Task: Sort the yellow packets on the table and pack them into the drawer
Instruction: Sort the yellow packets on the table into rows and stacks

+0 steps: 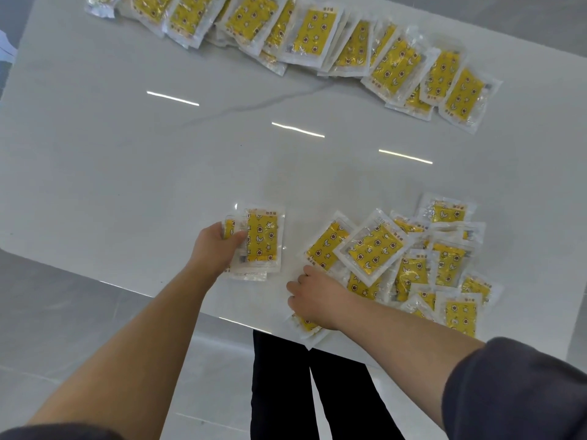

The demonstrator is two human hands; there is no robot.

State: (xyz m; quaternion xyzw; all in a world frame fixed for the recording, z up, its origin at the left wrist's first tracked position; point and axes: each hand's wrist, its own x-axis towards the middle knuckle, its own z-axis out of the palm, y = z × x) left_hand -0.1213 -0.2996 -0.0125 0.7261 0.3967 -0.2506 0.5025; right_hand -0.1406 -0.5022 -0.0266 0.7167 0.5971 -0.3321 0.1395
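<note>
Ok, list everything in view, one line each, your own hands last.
table: one, white with grey veins, fills most of the view
far row of packets: many, yellow, along the far edge
near pile of packets: many, yellow, near edge, right
held stack: few packets, yellow, left of that pile
floor: grey, beneath the table
trousers: black, below the near edge
left hand: grips the held stack
right hand: on the pile's left end, grip unclear

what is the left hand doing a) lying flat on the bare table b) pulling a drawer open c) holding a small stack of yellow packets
c: the left hand grips a small stack of yellow patterned packets in clear plastic wrap near the front edge of the glossy white table.
</note>
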